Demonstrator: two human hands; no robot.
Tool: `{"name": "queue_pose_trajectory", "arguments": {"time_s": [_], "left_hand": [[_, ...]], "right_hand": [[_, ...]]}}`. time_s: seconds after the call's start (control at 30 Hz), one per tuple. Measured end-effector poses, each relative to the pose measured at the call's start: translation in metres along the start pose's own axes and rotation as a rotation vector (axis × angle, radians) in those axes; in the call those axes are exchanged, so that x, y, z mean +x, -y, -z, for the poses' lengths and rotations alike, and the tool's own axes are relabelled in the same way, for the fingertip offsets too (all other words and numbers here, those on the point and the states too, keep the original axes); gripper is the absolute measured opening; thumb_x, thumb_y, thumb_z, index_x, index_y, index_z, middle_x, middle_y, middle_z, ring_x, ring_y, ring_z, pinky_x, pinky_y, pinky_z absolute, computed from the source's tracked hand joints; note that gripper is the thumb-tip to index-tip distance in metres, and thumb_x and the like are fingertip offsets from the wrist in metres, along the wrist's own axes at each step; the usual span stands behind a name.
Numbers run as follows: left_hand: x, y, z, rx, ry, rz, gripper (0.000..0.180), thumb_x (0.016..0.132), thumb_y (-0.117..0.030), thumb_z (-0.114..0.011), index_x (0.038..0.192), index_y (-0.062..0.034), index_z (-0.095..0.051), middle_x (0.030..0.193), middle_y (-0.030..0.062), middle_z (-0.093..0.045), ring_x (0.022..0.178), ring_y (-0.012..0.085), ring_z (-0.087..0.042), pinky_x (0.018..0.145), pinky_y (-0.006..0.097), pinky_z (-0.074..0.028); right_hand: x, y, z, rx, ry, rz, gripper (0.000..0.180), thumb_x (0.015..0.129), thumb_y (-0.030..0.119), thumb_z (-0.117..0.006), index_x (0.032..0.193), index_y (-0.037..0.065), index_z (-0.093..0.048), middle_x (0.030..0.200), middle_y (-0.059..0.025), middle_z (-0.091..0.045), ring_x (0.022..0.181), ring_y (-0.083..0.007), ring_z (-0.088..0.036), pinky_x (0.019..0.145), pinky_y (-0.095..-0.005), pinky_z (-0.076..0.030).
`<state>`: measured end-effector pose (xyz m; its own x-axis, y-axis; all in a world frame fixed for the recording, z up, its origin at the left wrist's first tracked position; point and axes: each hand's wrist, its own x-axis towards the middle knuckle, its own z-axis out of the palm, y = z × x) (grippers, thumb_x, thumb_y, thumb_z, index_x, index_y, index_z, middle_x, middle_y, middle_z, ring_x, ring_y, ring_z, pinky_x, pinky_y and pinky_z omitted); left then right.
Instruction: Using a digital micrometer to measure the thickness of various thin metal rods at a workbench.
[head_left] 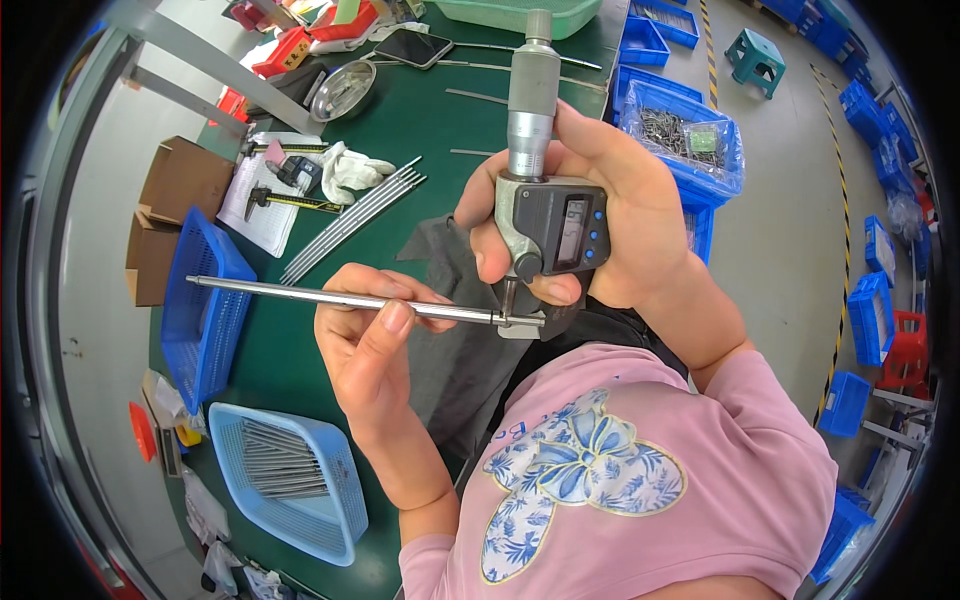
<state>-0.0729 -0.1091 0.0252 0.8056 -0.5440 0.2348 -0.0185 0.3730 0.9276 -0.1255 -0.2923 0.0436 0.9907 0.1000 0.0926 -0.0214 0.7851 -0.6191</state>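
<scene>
My right hand (630,200) grips a digital micrometer (545,215) by its dark body, with the thimble pointing away from me and the small screen lit. Pinched between the thumb and fingers of my left hand (370,340) is a slim metal rod (300,293). The rod's right end sits in the micrometer's jaw gap, at the spindle tip; whether both faces touch it I cannot tell. Its thinner left end sticks out over a blue basket. Below my hands lies a grey cloth (450,370) on the green table (300,375).
Several rods (352,220) lie loose beside a white glove (352,172) and calipers (290,200). A light blue basket (345,500) holds many rods; a darker blue basket (205,310) stands behind it. A metal bowl (343,92) and phone (413,48) are farther off. Blue bins (690,185) line the table's right side.
</scene>
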Motion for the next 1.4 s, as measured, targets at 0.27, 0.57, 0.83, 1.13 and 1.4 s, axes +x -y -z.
{"name": "queue_pose_trajectory", "arguments": {"time_s": [0.27, 0.57, 0.83, 1.13, 1.4], "left_hand": [[-0.0001, 0.0002, -0.0014, -0.011, 0.001, 0.006, 0.016, 0.071, -0.009, -0.055, 0.077, 0.0023, -0.047, 0.067, 0.0182, -0.056, 0.058, 0.0205, -0.056, 0.056, 0.027, -0.045], [0.0014, 0.0006, -0.0014, 0.001, -0.001, 0.004, 0.015, 0.07, -0.009, -0.055, 0.077, 0.0029, -0.047, 0.067, 0.0188, -0.056, 0.057, 0.0207, -0.055, 0.056, 0.027, -0.045], [-0.0002, -0.0021, -0.0003, 0.007, -0.002, 0.006, 0.016, 0.07, -0.009, -0.055, 0.077, 0.0029, -0.047, 0.067, 0.0183, -0.055, 0.058, 0.0207, -0.055, 0.056, 0.027, -0.045], [-0.0006, -0.0012, 0.0014, -0.03, 0.018, 0.004, 0.016, 0.069, -0.008, -0.054, 0.078, 0.0028, -0.047, 0.067, 0.0183, -0.055, 0.058, 0.0212, -0.055, 0.056, 0.028, -0.046], [0.0019, 0.0003, 0.0009, -0.042, 0.032, 0.009, 0.016, 0.069, -0.008, -0.055, 0.079, 0.0029, -0.047, 0.067, 0.0187, -0.054, 0.057, 0.0215, -0.055, 0.055, 0.028, -0.046]], "right_hand": [[0.0012, -0.0003, 0.0008, -0.054, -0.003, 0.002, 0.053, 0.083, 0.045, -0.034, 0.079, -0.004, -0.053, 0.063, -0.0167, -0.056, 0.035, -0.0142, -0.044, 0.031, -0.0208, -0.035], [0.0022, -0.0001, 0.0018, -0.12, 0.007, -0.011, 0.065, 0.082, 0.051, -0.026, 0.085, -0.008, -0.052, 0.066, -0.0221, -0.055, 0.035, -0.0146, -0.044, 0.032, -0.0197, -0.036], [-0.0009, -0.0009, 0.0006, -0.103, -0.003, -0.017, 0.061, 0.084, 0.047, -0.025, 0.085, -0.007, -0.053, 0.066, -0.019, -0.056, 0.035, -0.0147, -0.044, 0.032, -0.0207, -0.036], [0.0002, -0.0031, 0.0033, 0.007, 0.048, 0.004, 0.056, 0.084, 0.043, -0.027, 0.085, -0.007, -0.052, 0.068, -0.02, -0.056, 0.037, -0.0167, -0.046, 0.032, -0.0225, -0.036], [0.0021, -0.0028, 0.0029, 0.003, 0.026, -0.008, 0.054, 0.082, 0.045, -0.034, 0.079, -0.004, -0.054, 0.063, -0.0173, -0.056, 0.032, -0.0147, -0.043, 0.032, -0.0211, -0.036]]}}
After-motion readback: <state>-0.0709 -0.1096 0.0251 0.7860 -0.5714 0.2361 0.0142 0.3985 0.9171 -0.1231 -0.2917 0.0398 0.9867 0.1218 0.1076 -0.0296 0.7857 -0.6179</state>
